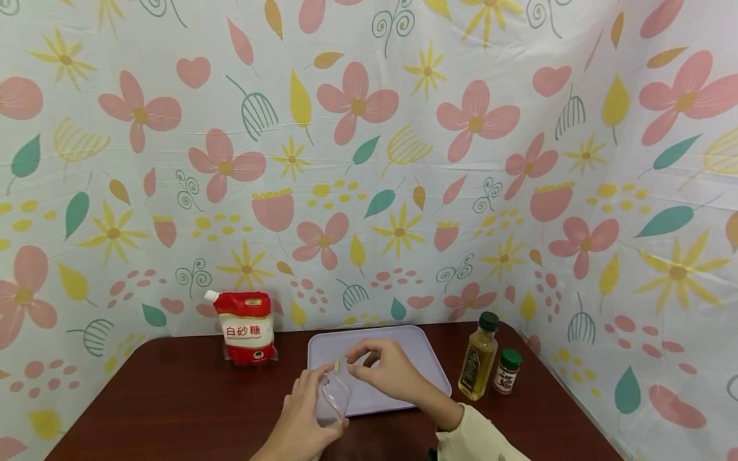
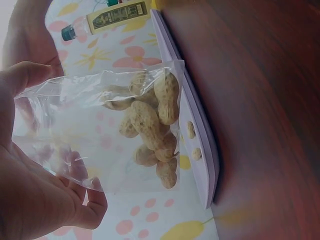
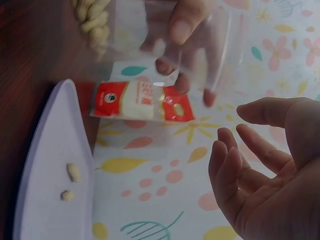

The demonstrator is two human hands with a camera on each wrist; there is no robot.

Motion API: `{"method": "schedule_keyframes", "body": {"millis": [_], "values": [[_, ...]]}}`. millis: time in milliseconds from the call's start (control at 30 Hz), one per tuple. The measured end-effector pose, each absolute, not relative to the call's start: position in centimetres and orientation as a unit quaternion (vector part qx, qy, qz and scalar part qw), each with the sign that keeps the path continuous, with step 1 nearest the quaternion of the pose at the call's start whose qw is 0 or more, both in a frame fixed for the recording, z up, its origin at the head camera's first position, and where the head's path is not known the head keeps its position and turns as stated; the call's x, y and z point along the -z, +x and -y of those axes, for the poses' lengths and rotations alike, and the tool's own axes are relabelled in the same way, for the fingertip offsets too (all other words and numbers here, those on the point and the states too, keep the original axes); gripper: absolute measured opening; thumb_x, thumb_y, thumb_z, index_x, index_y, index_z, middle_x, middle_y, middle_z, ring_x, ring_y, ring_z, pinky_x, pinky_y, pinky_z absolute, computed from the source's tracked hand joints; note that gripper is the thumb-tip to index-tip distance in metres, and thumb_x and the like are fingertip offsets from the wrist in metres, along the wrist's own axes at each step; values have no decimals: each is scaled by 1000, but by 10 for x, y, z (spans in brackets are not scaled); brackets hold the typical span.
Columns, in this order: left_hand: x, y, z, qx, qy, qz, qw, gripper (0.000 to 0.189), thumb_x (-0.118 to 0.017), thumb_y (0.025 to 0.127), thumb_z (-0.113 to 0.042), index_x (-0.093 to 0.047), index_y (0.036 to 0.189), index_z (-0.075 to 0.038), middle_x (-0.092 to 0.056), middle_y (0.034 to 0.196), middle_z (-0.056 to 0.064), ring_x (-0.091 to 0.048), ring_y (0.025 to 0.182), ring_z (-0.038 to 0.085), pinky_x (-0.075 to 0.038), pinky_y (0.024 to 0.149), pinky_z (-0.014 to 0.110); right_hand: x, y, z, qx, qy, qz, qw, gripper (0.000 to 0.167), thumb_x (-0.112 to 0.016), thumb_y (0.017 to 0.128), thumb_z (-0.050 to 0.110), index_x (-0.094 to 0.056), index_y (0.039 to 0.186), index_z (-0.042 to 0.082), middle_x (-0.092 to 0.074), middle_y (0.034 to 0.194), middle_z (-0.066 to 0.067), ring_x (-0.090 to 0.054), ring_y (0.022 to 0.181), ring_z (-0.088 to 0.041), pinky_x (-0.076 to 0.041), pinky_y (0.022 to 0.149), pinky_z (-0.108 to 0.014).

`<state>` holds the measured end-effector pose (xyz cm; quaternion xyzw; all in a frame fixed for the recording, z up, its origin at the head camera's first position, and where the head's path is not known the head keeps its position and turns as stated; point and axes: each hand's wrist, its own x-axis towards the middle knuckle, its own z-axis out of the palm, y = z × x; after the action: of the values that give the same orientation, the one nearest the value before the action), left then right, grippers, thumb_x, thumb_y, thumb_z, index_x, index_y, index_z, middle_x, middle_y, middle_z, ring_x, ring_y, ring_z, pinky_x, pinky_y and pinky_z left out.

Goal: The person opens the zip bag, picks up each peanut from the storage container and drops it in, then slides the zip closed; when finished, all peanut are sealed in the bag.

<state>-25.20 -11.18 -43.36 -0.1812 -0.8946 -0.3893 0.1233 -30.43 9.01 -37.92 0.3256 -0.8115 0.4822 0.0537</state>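
My left hand (image 1: 301,410) grips a clear plastic bag (image 2: 75,120), thumb on one side and fingers on the other. Several unshelled peanuts (image 2: 147,122) are gathered at the bottom of the bag, seen best in the left wrist view. Close to the bag's upper end is my right hand (image 1: 389,372), its fingers loosely bent and nothing between them in the right wrist view. Below the hands lies a pale purple tray (image 1: 423,358). Two peanuts, one longer peanut (image 3: 73,172) and a smaller one (image 3: 67,195), rest on it.
A red and white sugar pouch (image 1: 246,330) stands at the back left of the dark wooden table (image 1: 173,397). Right of the tray are an oil bottle (image 1: 478,358) and a small green-capped jar (image 1: 507,372). A flower-patterned curtain (image 1: 357,160) hangs behind.
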Motion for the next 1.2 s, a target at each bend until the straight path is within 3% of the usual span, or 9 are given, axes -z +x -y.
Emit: {"method": "schedule_keyframes", "body": {"millis": [233, 567, 1000, 1200], "values": [[433, -250, 113, 389, -182, 892, 137, 81, -83, 71, -35, -42, 139, -18, -48, 115, -5, -45, 107, 18, -32, 76, 38, 383, -315, -88, -510, 298, 806, 39, 14, -72, 85, 4, -74, 99, 7, -73, 95, -10, -67, 74, -20, -51, 61, -28], [434, -251, 114, 385, -180, 895, 136, 80, -83, 72, -35, -42, 138, -20, -48, 116, -5, -45, 109, 17, -33, 77, 39, 409, -341, -88, -479, 292, 824, 83, 8, -77, 82, 9, -75, 90, 9, -74, 88, -4, -67, 84, -20, -52, 70, -29], [433, -250, 114, 395, -181, 891, 132, 80, -83, 72, -36, -42, 140, -23, -47, 115, -5, -45, 110, 17, -32, 77, 38, 439, -368, -88, -444, 254, 856, 73, 8, -76, 80, 5, -73, 87, 6, -72, 85, -6, -65, 74, -16, -50, 60, -27], [431, -248, 113, 404, -183, 885, 144, 80, -83, 71, -31, -43, 139, -23, -49, 114, -4, -45, 108, 14, -32, 77, 37, 451, -380, -81, -430, 252, 863, 82, 12, -75, 78, 1, -73, 90, 2, -71, 83, -9, -65, 75, -23, -49, 60, -27]]}}
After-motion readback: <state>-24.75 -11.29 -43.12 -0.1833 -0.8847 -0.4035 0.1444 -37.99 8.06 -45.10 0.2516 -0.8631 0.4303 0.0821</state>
